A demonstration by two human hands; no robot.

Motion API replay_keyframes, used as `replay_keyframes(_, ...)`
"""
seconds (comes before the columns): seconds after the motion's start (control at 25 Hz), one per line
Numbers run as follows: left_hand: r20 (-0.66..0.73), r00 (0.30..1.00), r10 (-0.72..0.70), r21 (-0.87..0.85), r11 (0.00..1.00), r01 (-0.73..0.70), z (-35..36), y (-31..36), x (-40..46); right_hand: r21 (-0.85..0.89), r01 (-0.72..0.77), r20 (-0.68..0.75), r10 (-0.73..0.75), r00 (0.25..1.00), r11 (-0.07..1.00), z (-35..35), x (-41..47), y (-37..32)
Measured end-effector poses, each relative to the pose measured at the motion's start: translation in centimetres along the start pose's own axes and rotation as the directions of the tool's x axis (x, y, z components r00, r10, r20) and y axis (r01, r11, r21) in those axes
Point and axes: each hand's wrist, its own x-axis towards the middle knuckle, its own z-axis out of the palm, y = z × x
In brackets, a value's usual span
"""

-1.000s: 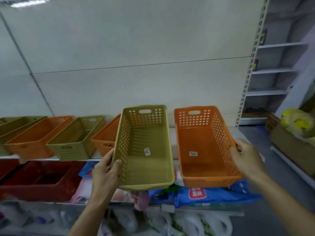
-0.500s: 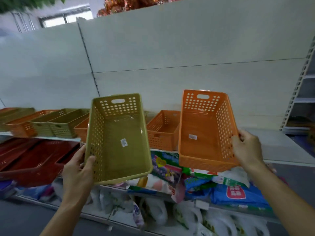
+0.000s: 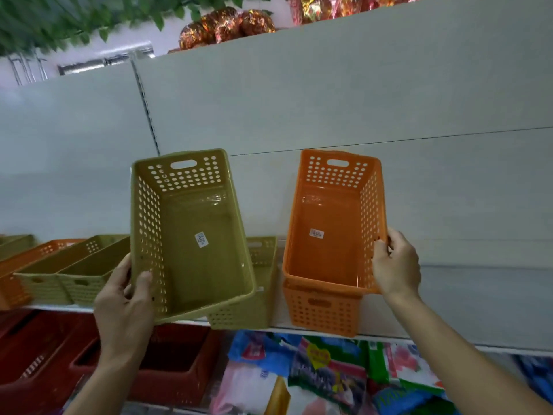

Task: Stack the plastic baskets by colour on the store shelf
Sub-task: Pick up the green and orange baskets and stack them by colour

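My left hand grips the left wall of an olive-green basket, tilted open toward me above another green basket on the shelf. My right hand holds the right wall of an orange basket, tilted the same way, its near end resting in an orange basket that stands on the shelf. Both held baskets carry a small white price sticker on the bottom.
More green baskets and an orange basket line the white shelf to the left. Dark red bins and packaged goods fill the shelf below. The shelf's right part is bare.
Both baskets have risen and moved over the shelf. The orange one now rests in the orange basket on the shelf; the green one hangs over a green basket. The view tilted upward.
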Motion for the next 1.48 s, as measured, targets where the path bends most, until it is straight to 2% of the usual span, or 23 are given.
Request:
replay_keyframes(0.24,0.024,1.000,0.002,0.004,1.000,-0.002,1.7,-4.1,8.2,-0.187,-0.141,0.027,0.148,0.989,0.972,6.6,3.8,3.2)
replay_keyframes(0.44,0.093,0.994,-0.048,-0.036,0.998,0.052,3.9,-6.8,10.1,-0.297,-0.291,0.108,0.335,0.936,0.909,6.4,5.0,5.6)
replay_keyframes(0.56,0.167,0.984,-0.064,-0.064,0.995,0.076,4.9,-7.8,10.9,-0.402,-0.294,0.118,0.368,0.922,0.867,5.3,4.8,5.3)
replay_keyframes(0.68,0.247,0.965,-0.088,-0.106,0.987,0.117,5.7,-8.2,11.3,-0.624,-0.124,0.188,0.303,0.934,0.771,5.6,3.6,2.8)
replay_keyframes(0.72,0.263,0.960,-0.098,-0.112,0.985,0.132,6.1,-8.5,11.2,-0.617,-0.010,0.217,0.182,0.959,0.787,6.1,2.8,1.1)
replay_keyframes(0.76,0.283,0.954,-0.098,-0.117,0.984,0.136,6.4,-8.7,11.0,-0.518,0.142,0.267,0.002,0.964,0.844,6.7,1.6,-1.1)
replay_keyframes(0.8,0.300,0.949,-0.095,-0.116,0.984,0.135,6.8,-9.1,10.8,-0.371,0.329,0.348,-0.199,0.916,0.869,7.5,-0.1,-3.6)
replay_keyframes(0.84,0.325,0.941,-0.089,-0.117,0.984,0.134,7.1,-9.4,10.7,-0.260,0.522,0.460,-0.372,0.807,0.812,8.7,-2.1,-6.2)
replay_keyframes(0.88,0.351,0.932,-0.087,-0.114,0.984,0.135,7.4,-9.8,10.6,-0.215,0.681,0.576,-0.472,0.667,0.700,9.9,-4.2,-8.1)
replay_keyframes(0.92,0.374,0.923,-0.091,-0.109,0.984,0.141,7.7,-10.1,10.4,-0.184,0.802,0.663,-0.531,0.528,0.568,11.2,-5.7,-8.8)
replay_keyframes(0.96,0.396,0.913,-0.098,-0.095,0.985,0.147,7.9,-10.3,10.3,-0.165,0.873,0.698,-0.571,0.431,0.458,12.5,-6.9,-8.8)
replay_keyframes(1.0,0.419,0.901,-0.108,-0.079,0.985,0.155,8.2,-10.6,10.3,-0.158,0.897,0.711,-0.582,0.394,0.414,13.4,-7.4,-8.4)
replay_keyframes(1.12,0.488,0.850,-0.197,0.008,0.975,0.222,8.7,-11.5,10.4,-0.151,0.872,0.669,-0.602,0.437,0.465,14.4,-7.5,-6.8)
replay_keyframes(1.24,0.552,0.764,-0.335,0.165,0.942,0.293,9.0,-12.5,10.3,-0.187,0.847,0.694,-0.543,0.472,0.497,15.1,-7.7,-5.9)
replay_keyframes(1.36,0.614,0.697,-0.371,0.272,0.928,0.255,8.7,-13.2,10.2,-0.240,0.779,0.759,-0.388,0.523,0.580,15.4,-7.8,-5.9)
replay_keyframes(1.48,0.645,0.687,-0.335,0.314,0.936,0.161,7.9,-13.4,10.0,-0.242,0.682,0.841,-0.202,0.502,0.690,15.9,-7.4,-6.5)
